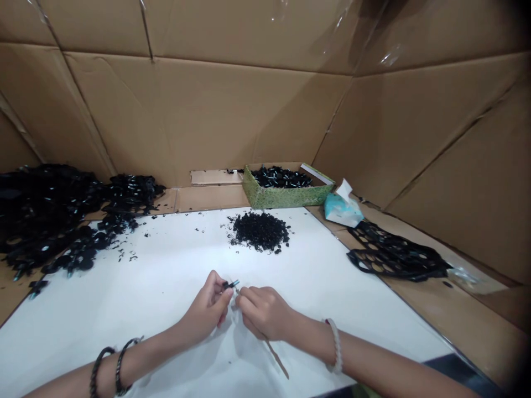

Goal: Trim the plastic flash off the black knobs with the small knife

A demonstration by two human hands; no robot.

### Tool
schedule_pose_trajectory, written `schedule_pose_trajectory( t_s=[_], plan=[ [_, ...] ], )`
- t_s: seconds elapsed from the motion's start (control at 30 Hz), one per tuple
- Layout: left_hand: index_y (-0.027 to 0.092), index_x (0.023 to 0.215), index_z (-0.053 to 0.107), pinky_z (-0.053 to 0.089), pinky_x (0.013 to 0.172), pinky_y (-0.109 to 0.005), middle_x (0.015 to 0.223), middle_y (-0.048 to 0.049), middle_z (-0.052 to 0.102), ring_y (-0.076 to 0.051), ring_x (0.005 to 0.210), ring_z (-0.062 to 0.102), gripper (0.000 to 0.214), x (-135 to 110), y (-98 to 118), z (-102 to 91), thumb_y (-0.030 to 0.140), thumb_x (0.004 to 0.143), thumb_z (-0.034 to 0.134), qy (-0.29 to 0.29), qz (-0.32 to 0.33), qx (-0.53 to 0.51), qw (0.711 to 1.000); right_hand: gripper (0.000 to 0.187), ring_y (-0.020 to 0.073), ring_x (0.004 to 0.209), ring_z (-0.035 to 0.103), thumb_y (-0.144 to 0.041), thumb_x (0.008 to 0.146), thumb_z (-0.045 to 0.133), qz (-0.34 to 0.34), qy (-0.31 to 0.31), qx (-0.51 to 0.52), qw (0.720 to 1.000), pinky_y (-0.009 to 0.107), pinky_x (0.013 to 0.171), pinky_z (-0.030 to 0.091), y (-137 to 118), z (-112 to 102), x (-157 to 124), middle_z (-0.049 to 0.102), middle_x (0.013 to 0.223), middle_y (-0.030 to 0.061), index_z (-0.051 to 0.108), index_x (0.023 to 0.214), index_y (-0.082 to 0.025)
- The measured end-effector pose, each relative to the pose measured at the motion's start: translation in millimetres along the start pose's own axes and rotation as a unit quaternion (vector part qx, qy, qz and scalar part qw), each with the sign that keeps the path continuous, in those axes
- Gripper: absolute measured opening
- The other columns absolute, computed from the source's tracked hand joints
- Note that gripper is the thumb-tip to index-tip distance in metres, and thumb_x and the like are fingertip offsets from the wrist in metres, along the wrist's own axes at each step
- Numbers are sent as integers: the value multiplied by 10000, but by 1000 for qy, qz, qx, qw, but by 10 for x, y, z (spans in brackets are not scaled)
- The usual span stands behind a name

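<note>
Over the white board (174,298), my left hand (209,307) pinches a small black part with a shiny metal pin (233,284) that points to the right. My right hand (265,312) is closed round a thin pointed tool (277,360); its slim brownish end sticks out below the palm. The tool's tip is at or very near the pin, though contact is too small to make out. Beyond both hands lies a heap of small black rings and bits (260,231).
A large pile of black parts (45,204) spreads over the left side. At the back stands a green box (286,196) holding black parts with metal pins. To its right are a tissue pack (342,210) and perforated black sheets (394,254). Cardboard walls (232,110) enclose the table.
</note>
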State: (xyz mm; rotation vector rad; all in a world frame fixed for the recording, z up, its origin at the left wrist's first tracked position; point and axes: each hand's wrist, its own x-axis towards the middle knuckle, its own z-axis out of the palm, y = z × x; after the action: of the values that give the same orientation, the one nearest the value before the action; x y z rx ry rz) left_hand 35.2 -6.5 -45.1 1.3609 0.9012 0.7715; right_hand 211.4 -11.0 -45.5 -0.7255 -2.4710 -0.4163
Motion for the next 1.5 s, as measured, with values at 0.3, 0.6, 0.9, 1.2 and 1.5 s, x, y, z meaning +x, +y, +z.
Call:
schedule_pose_trajectory(
  t_s=[0.3,0.6,0.9,1.2,1.5],
  plan=[
    [227,825,300,260,432,-172,485,116,365,-62,396,325,248,-43,43,24,444,881,407,-6,-5,33,999,159,127,459,453,-123,840,299,47,15,48,998,241,391,303,10,-12,15,514,586,-2,437,785,-180],
    [231,849,322,311,446,-183,555,99,392,-73,441,380,235,-101,119,58,420,849,461,19,-44,51,998,323,141,813,659,-159,933,327,202,71,234,948,254,681,545,201,-30,-59,652,1025,91,422,1241,-183],
    [232,844,316,314,430,-188,573,101,388,-68,430,376,238,-72,116,57,422,852,458,14,-48,50,997,118,176,981,607,-193,895,472,106,45,197,974,300,764,529,171,-43,-8,631,1084,111,555,976,-170],
    [227,888,353,310,471,-195,582,90,377,-79,479,378,190,-99,23,43,378,867,467,4,-16,102,995,98,160,828,573,-201,897,443,146,0,227,963,276,678,478,137,-126,17,637,940,60,537,876,-183],
    [217,913,370,338,520,-211,613,70,401,-99,545,417,135,-82,-5,8,323,878,446,-33,13,105,994,159,148,752,539,-285,896,446,302,-87,368,875,254,672,415,102,-217,60,603,819,29,551,822,-192]
  ],
)
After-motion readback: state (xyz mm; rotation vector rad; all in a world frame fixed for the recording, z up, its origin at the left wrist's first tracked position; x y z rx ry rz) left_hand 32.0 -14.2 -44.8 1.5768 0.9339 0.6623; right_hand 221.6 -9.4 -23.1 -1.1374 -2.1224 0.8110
